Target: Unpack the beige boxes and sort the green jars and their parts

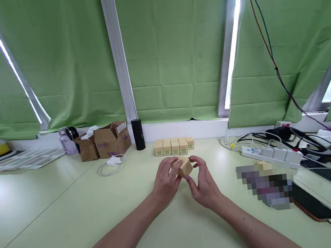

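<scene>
A small tan cardboard box (185,166) is held just above the pale green table (74,214), at its middle. My left hand (166,182) grips the box from the left, fingers curled over its top. My right hand (202,181) pinches it from the right with thumb and fingertips. Behind them, several matching small boxes with green labels (174,146) stand in a row near the window sill.
Two open brown cartons (104,141), a black cylinder (138,134), a clear bottle (66,142) and a white charger with cable (112,162) sit at the back left. A power strip (272,153), tangled cables and a dark phone (314,206) crowd the right.
</scene>
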Tool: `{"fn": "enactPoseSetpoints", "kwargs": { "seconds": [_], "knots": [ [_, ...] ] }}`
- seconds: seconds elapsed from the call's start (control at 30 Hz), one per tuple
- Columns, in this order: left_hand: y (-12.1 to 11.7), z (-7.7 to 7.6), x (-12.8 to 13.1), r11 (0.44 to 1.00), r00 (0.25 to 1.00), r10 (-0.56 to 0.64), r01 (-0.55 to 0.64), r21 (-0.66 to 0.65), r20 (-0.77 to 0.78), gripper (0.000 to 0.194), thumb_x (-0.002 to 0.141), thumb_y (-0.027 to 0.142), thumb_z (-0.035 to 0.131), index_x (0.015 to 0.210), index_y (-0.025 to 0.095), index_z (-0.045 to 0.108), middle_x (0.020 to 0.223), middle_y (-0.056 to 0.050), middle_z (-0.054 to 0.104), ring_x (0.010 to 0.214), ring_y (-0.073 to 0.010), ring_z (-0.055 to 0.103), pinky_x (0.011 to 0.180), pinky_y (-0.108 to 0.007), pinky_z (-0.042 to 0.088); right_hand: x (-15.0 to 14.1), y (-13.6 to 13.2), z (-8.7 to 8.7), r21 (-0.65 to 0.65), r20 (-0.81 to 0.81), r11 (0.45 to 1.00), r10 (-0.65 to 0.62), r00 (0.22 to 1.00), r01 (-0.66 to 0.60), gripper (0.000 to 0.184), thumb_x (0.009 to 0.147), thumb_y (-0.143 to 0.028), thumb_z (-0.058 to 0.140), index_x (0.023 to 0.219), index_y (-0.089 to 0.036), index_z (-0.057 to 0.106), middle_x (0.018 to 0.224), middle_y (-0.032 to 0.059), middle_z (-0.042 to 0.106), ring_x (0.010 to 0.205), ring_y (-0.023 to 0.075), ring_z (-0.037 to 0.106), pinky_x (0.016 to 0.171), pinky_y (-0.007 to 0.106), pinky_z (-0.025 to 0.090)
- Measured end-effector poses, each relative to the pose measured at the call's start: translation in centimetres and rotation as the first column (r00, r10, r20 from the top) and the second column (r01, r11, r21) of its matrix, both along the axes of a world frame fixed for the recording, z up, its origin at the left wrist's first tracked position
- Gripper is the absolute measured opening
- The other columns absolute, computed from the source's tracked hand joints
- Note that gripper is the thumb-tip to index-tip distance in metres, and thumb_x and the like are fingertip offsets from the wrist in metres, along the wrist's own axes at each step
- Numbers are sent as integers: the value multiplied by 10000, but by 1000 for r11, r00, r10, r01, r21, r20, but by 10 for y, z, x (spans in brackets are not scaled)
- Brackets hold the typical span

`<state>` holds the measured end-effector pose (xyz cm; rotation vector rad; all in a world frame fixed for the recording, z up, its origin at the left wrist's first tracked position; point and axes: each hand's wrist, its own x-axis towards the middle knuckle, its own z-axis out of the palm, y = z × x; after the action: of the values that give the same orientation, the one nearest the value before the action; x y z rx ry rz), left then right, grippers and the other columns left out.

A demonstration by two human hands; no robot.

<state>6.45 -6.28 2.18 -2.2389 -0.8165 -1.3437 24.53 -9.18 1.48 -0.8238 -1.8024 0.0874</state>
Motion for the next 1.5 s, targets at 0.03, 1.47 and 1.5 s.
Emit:
{"fn": "enactPoseSetpoints", "kwargs": {
  "seconds": [0.03,1.47,1.5],
  "knots": [
    [0,1,0,999,1000,-8,9,33,-4,502,910,65,609,1366,243,499,1253,-143,626,1187,-296,597,955,-492,574,-1,-2,1,42,14,999,1,1000,-2,554,964,-195,535,1451,-215,272,1382,191,485,1241,301,550,984,538,553],
    [-2,-7,4,995,987,14,-29,-91,-159,311,927,120,566,1218,195,484,1160,-141,623,1107,-286,634,731,-385,627,-2,-1,-5,-45,99,993,-100,990,105,557,903,-117,472,1405,-192,242,1242,180,499,989,257,619,768,451,618],
    [-2,-7,4,995,988,7,-22,-102,-154,308,929,123,565,1219,196,486,1160,-140,622,1108,-282,634,741,-387,629,-2,0,-6,-45,102,993,-104,989,109,550,903,-118,467,1399,-191,241,1238,180,496,978,253,617,752,442,616]
  ]
}}
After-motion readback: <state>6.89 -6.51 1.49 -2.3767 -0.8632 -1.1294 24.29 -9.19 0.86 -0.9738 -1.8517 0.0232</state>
